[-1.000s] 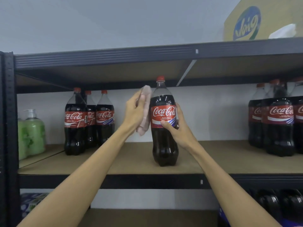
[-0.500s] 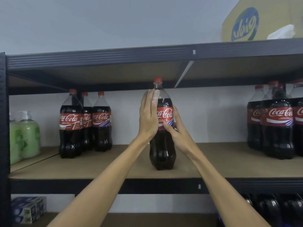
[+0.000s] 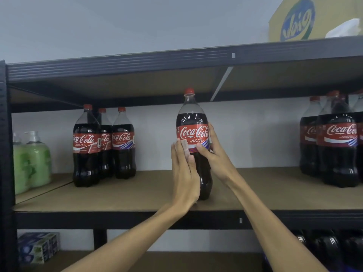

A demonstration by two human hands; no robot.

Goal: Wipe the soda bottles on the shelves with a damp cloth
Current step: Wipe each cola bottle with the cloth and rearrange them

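The full bottle [image 3: 191, 118] on the shelf [image 3: 137, 195], likely heavy and slick, is being gripped at its label by the right hand [image 3: 214, 154] and wiped with a cloth [image 3: 185, 147] under the flat left hand [image 3: 183, 177].

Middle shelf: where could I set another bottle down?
Bare board lies between the three left bottles and the held bottle; more between it and the right cluster. Crowded at both ends, soap bottles far left.
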